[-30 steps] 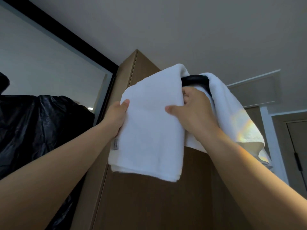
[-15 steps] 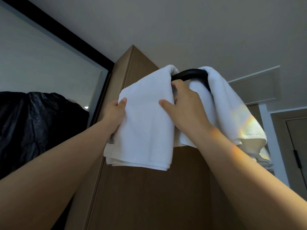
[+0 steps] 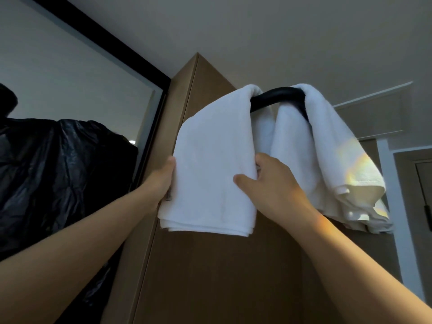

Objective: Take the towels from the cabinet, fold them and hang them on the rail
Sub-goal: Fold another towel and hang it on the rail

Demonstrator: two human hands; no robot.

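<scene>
A folded white towel (image 3: 210,160) hangs over the left part of a black curved rail (image 3: 278,95), high up in front of a brown cabinet (image 3: 210,277). My left hand (image 3: 164,176) holds the towel's left edge, thumb on the front. My right hand (image 3: 271,181) grips its right edge, thumb on the front and fingers behind. A second white towel (image 3: 327,136) is draped over the rail's right end, with a patch of light on its lower part.
A dark glossy garment or bag (image 3: 58,178) hangs at the left beside a black-framed panel (image 3: 149,136). A door with a white frame (image 3: 420,183) stands at the far right. The ceiling is above.
Both hands have slid down the towel from near the rail to its lower half. The towel now hangs longer and straighter, and more of the rail shows.
</scene>
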